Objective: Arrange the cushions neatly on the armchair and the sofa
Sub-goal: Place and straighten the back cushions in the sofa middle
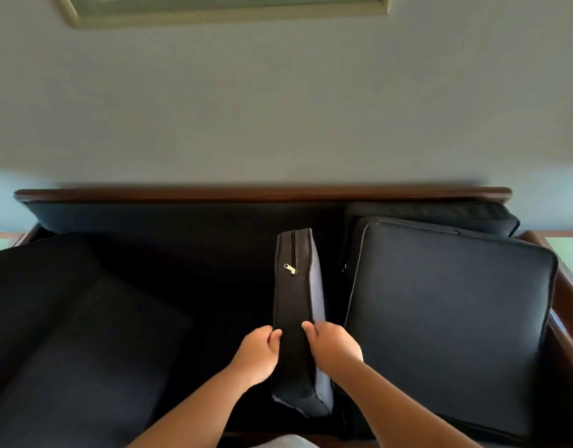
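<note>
Dark boxy cushion stands on edge mid-seat on the wood-railed sofa, zip side up, small metal zip pull glinting. It sits between a big piped seat cushion lying tilted on the right and another dark cushion on the left. Left hand and right hand grip its near end from either side, fingers curled, pinching the fabric band.

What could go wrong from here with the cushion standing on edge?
The dark zippered cushion stands on its narrow edge, gripped only toward its near end by the left hand and right hand; its far end may topple. The large dark square cushion beside it lies askew and might block it from lying flat.
</note>
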### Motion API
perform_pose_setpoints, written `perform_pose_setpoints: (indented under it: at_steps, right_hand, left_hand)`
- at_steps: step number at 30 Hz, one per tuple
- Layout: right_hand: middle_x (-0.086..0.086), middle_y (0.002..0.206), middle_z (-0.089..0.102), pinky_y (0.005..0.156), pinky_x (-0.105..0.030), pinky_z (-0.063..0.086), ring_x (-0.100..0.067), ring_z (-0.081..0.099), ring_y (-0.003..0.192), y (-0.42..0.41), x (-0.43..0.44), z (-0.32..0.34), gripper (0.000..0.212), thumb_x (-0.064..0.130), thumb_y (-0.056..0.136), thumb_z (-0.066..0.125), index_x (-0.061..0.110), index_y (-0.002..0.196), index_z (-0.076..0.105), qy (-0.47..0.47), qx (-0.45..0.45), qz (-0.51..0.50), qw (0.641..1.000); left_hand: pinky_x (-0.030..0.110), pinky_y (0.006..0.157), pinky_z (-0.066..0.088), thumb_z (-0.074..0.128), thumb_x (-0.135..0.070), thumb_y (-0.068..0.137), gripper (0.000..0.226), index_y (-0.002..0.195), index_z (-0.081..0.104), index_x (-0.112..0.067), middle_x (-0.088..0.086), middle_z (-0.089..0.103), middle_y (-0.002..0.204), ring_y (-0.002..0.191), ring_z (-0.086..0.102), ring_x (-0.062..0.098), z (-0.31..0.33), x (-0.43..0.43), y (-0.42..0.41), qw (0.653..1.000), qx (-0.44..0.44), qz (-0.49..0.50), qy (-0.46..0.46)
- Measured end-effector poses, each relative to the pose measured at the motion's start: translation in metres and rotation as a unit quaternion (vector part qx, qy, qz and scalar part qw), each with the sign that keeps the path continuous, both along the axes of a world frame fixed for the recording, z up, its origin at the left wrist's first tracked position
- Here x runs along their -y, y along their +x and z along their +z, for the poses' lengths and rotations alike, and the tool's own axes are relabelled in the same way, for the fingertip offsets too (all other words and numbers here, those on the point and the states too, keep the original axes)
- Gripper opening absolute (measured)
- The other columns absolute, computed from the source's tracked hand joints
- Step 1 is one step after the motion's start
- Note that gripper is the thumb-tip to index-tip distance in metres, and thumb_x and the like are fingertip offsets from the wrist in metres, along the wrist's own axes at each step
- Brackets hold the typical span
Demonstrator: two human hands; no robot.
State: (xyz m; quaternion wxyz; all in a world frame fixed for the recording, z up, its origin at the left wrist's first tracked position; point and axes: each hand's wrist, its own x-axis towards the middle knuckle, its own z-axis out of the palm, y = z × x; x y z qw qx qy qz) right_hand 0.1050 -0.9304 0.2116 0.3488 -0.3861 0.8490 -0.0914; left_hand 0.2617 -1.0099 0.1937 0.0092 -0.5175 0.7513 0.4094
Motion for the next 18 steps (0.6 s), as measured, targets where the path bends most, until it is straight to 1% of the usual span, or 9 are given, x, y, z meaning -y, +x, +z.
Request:
perform_pose_setpoints:
  at_steps: [3, 4, 6, 8, 10, 12, 14, 16, 18]
  right_hand:
    - [0.005, 0.079, 0.054, 0.080, -0.036, 0.052, -0.021, 0.058, 0.081, 0.009, 0.013, 0.001, 0.043, 0.052, 0.107, 0.032, 0.026, 0.077, 0.047, -0.011, 0.014, 0.017, 1.000]
    - [0.004, 0.081, 0.056, 0.080, -0.036, 0.053, -0.022, 0.060, 0.083, 0.012, 0.016, 0.002, 0.041, 0.051, 0.107, 0.034, 0.024, 0.080, 0.049, -0.014, 0.013, 0.023, 1.000]
    - [0.003, 0.088, 0.060, 0.076, -0.036, 0.054, -0.021, 0.064, 0.085, 0.024, 0.032, 0.008, 0.038, 0.052, 0.105, 0.036, 0.021, 0.093, 0.053, -0.020, 0.004, 0.023, 1.000]
    - [0.003, 0.090, 0.063, 0.068, -0.033, 0.053, -0.017, 0.065, 0.082, 0.040, 0.055, 0.015, 0.042, 0.059, 0.102, 0.038, 0.021, 0.101, 0.057, -0.029, 0.005, 0.009, 1.000]
    - [0.002, 0.089, 0.065, 0.070, -0.033, 0.054, -0.018, 0.066, 0.083, 0.062, 0.083, 0.024, 0.046, 0.062, 0.101, 0.037, 0.022, 0.095, 0.058, -0.033, 0.007, 0.004, 0.999]
    - [-0.002, 0.090, 0.067, 0.078, -0.037, 0.055, -0.023, 0.067, 0.089, 0.092, 0.113, 0.030, 0.044, 0.056, 0.104, 0.036, 0.022, 0.083, 0.055, -0.050, 0.010, 0.007, 0.999]
    - [-0.004, 0.090, 0.067, 0.080, -0.036, 0.053, -0.025, 0.067, 0.091, 0.131, 0.143, 0.034, 0.043, 0.048, 0.106, 0.037, 0.020, 0.079, 0.055, -0.065, 0.027, 0.021, 0.997]
    - [-0.002, 0.081, 0.063, 0.074, -0.034, 0.051, -0.020, 0.065, 0.082, 0.168, 0.167, 0.036, 0.043, 0.043, 0.107, 0.038, 0.018, 0.077, 0.055, -0.075, 0.051, 0.036, 0.995]
    - [0.002, 0.070, 0.055, 0.064, -0.030, 0.044, -0.013, 0.055, 0.066, 0.199, 0.185, 0.035, 0.045, 0.039, 0.108, 0.039, 0.019, 0.070, 0.050, -0.097, 0.076, 0.044, 0.991]
  left_hand:
    - [0.033, 0.067, 0.046, 0.041, -0.036, 0.107, 0.042, 0.084, 0.059, -0.005, 0.001, 0.059, 0.076, 0.068, 0.056, 0.014, -0.002, 0.014, 0.015, 1.000, -0.017, -0.013, 0.014]
    - [0.030, 0.064, 0.045, 0.041, -0.036, 0.107, 0.042, 0.081, 0.057, -0.007, -0.001, 0.057, 0.073, 0.066, 0.054, 0.012, 0.000, 0.017, 0.020, 0.999, -0.025, -0.017, 0.019]
    - [0.024, 0.060, 0.040, 0.041, -0.036, 0.107, 0.041, 0.075, 0.052, -0.013, -0.004, 0.052, 0.069, 0.062, 0.049, 0.008, 0.007, 0.030, 0.035, 0.998, -0.047, -0.017, 0.023]
    - [0.023, 0.060, 0.041, 0.041, -0.037, 0.107, 0.041, 0.077, 0.055, -0.012, -0.003, 0.055, 0.070, 0.064, 0.052, 0.009, 0.017, 0.050, 0.053, 0.997, -0.067, -0.006, 0.023]
    - [0.027, 0.064, 0.046, 0.042, -0.037, 0.106, 0.042, 0.081, 0.060, -0.010, 0.001, 0.061, 0.074, 0.068, 0.059, 0.014, 0.026, 0.075, 0.077, 0.997, -0.080, 0.002, 0.016]
    - [0.033, 0.066, 0.049, 0.042, -0.037, 0.106, 0.042, 0.082, 0.060, -0.007, 0.005, 0.064, 0.077, 0.070, 0.061, 0.019, 0.035, 0.103, 0.110, 0.997, -0.080, -0.002, -0.004]
    - [0.033, 0.066, 0.048, 0.043, -0.036, 0.106, 0.043, 0.081, 0.059, -0.005, 0.004, 0.063, 0.075, 0.068, 0.059, 0.017, 0.042, 0.131, 0.152, 0.997, -0.069, -0.001, -0.028]
    - [0.032, 0.066, 0.046, 0.044, -0.035, 0.106, 0.043, 0.079, 0.058, -0.005, 0.002, 0.062, 0.074, 0.067, 0.057, 0.014, 0.046, 0.154, 0.192, 0.997, -0.055, 0.006, -0.049]
    - [0.031, 0.067, 0.045, 0.044, -0.034, 0.106, 0.042, 0.077, 0.057, -0.006, 0.002, 0.062, 0.073, 0.067, 0.057, 0.014, 0.049, 0.167, 0.225, 0.997, -0.047, 0.012, -0.064]
